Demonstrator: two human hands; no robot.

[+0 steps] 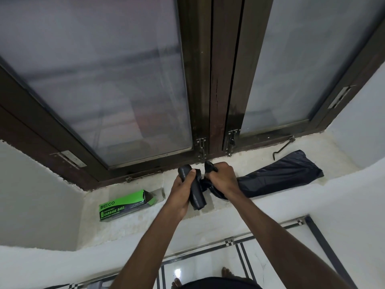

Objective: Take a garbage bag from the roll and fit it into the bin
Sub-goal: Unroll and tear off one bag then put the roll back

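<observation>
My left hand (pixel 182 191) is closed around a black roll of garbage bags (pixel 195 193), held upright over the window sill. My right hand (pixel 221 180) grips the end of a black garbage bag (pixel 279 175). The rest of that bag trails to the right and lies flat along the sill. The two hands sit close together, with the bag's bunched end between them. No bin is in view.
A green and black garbage bag box (pixel 123 206) lies open on the white sill (pixel 135 230) at the left. Behind it stands a dark-framed window (pixel 210 80) with bolts and a stay hook (pixel 283 147). Below are a tiled floor (pixel 208 265) and my bare feet (pixel 227 273).
</observation>
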